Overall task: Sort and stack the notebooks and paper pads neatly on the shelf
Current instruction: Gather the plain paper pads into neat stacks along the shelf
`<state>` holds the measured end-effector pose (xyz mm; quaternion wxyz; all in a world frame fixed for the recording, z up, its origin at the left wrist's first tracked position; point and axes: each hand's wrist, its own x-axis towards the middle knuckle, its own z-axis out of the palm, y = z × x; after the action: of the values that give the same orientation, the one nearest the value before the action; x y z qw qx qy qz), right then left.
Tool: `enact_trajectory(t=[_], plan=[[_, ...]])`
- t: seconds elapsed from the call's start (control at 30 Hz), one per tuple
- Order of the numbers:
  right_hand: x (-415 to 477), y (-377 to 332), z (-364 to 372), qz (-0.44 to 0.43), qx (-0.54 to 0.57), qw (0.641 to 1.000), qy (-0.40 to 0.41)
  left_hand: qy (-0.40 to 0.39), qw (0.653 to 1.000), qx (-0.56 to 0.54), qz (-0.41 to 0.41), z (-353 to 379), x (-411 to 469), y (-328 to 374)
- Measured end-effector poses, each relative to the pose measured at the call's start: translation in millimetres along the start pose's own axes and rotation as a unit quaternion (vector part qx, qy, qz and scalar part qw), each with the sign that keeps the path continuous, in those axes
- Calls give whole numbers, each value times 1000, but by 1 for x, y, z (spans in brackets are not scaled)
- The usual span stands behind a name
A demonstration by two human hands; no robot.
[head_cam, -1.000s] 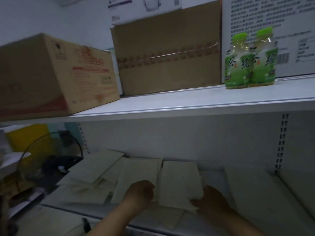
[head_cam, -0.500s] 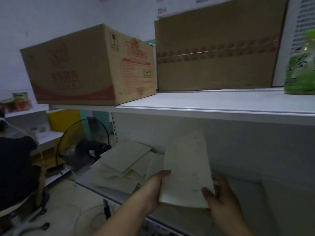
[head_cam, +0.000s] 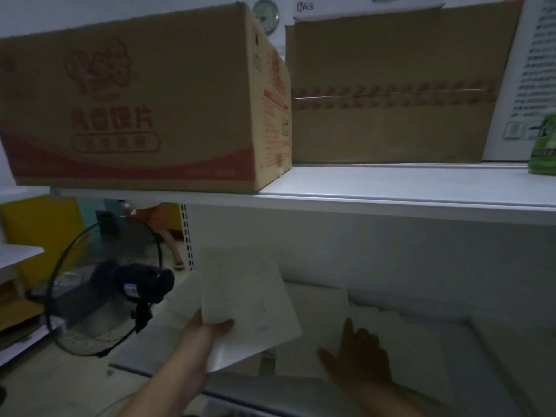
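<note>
Your left hand [head_cam: 207, 331], at about 6 o'clock, pinches one pale paper pad [head_cam: 249, 299] by its lower corner, thumb on top, holding it tilted above the front of the lower shelf [head_cam: 264, 392]. Your right hand [head_cam: 359, 358], at 5 o'clock, is spread flat, gripping nothing, over the loose pads [head_cam: 319, 308] lying on that shelf. There are at least two, but it is too dim for an exact count. At 9 o'clock stands one black fan [head_cam: 141, 284]. Farther up, the white upper shelf [head_cam: 391, 191] carries two cardboard boxes — a red-printed one [head_cam: 135, 94] at 11 o'clock, a plain one [head_cam: 391, 85] at 1 — and one green bottle [head_cam: 544, 149] at 3.
</note>
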<state>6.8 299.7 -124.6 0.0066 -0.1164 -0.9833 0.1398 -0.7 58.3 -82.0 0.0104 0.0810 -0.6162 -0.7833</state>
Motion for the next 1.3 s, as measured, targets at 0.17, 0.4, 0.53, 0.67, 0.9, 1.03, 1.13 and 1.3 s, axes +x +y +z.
enact_trajectory(t=[0.17,0.4,0.53,0.67,0.9,1.03,1.13,1.3], plan=[[21,2,-22,93,131,985,-59,-71,997,5,-17,-43,15,11],[10,15,-47,43,267,963,3,-127,992,18,19,-66,35,21],[-2,18,-56,52,474,870,125,-103,992,49,58,-49,42,21],[-12,4,-56,73,597,793,101,-106,989,58,85,-11,33,11],[-25,-51,-18,14,458,888,39,-180,982,46,-20,13,20,-5],[-10,-53,-21,19,449,893,12,-152,987,29,-36,-12,33,18],[4,-73,-8,3,421,907,-12,-134,990,25,-36,-43,42,38],[27,-131,19,-94,159,981,61,-37,998,29,34,-99,46,62]])
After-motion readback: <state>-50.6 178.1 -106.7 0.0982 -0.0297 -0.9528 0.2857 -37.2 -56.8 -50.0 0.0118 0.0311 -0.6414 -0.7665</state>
